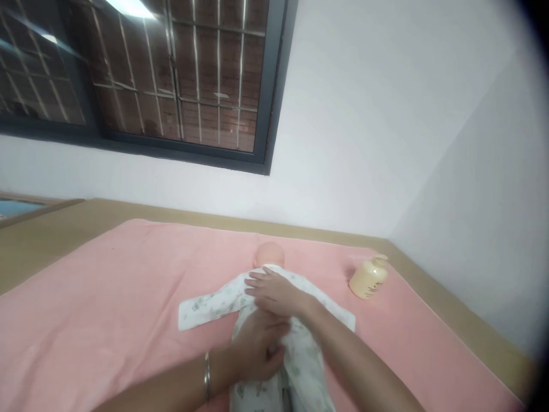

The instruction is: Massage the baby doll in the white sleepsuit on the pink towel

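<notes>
A baby doll (pixel 269 254) lies on its back on a pink sheet (pixel 107 297), dressed in a white patterned romper (pixel 206 303) with one sleeve spread out to the left. My right hand (pixel 274 292) lies flat on the doll's chest, fingers stretched toward the left. My left hand (pixel 257 346), with a metal bangle on the wrist, is curled over the romper at the doll's belly and pinches the fabric there. The doll's lower body is partly hidden under my arms.
A cream-yellow bottle (pixel 369 278) lies tilted on the sheet to the doll's right. The tan bed edge (pixel 463 320) runs along white walls. A dark-framed barred window (pixel 171 80) is above at the left.
</notes>
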Demonstrator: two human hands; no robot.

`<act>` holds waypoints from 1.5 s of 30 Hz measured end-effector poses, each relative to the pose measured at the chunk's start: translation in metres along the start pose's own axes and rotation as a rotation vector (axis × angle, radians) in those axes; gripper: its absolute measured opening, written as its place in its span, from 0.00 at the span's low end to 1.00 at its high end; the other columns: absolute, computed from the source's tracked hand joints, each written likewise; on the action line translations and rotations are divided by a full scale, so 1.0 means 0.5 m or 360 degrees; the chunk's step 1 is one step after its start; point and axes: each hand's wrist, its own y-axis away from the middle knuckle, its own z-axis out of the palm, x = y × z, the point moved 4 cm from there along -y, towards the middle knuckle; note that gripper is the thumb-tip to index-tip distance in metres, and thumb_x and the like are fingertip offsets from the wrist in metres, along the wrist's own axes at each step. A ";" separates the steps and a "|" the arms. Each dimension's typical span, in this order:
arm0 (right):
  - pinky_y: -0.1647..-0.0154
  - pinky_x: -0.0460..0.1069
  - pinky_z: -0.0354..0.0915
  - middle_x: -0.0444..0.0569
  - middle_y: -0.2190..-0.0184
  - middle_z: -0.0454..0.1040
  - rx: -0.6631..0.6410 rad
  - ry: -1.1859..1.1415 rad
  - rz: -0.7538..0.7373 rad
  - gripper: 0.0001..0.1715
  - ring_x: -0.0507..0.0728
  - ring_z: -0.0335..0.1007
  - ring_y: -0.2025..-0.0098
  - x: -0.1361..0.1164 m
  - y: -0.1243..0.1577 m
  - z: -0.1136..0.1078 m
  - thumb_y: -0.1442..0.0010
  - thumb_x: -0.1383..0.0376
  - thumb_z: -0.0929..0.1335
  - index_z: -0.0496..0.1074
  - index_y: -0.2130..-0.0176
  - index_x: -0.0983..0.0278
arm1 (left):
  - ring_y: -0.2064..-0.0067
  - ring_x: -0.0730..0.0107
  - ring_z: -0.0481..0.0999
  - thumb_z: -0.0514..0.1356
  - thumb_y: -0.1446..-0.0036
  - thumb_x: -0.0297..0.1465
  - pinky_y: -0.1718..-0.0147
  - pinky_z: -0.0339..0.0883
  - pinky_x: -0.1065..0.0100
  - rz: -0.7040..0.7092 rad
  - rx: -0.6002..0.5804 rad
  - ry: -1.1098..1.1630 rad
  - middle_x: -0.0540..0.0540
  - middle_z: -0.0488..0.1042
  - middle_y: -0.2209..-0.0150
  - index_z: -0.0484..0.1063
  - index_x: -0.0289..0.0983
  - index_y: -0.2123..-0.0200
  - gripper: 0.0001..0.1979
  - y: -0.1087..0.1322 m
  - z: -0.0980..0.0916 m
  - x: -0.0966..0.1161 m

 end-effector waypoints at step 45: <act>0.51 0.59 0.60 0.66 0.57 0.74 0.0258 0.0198 0.1511 0.27 0.66 0.70 0.53 0.058 0.079 -0.017 0.34 0.60 0.54 0.72 0.54 0.72 | 0.54 0.52 0.76 0.40 0.36 0.42 0.57 0.66 0.60 -0.1814 -0.0928 -0.0717 0.32 0.76 0.55 0.75 0.32 0.57 0.28 -0.124 -0.031 -0.214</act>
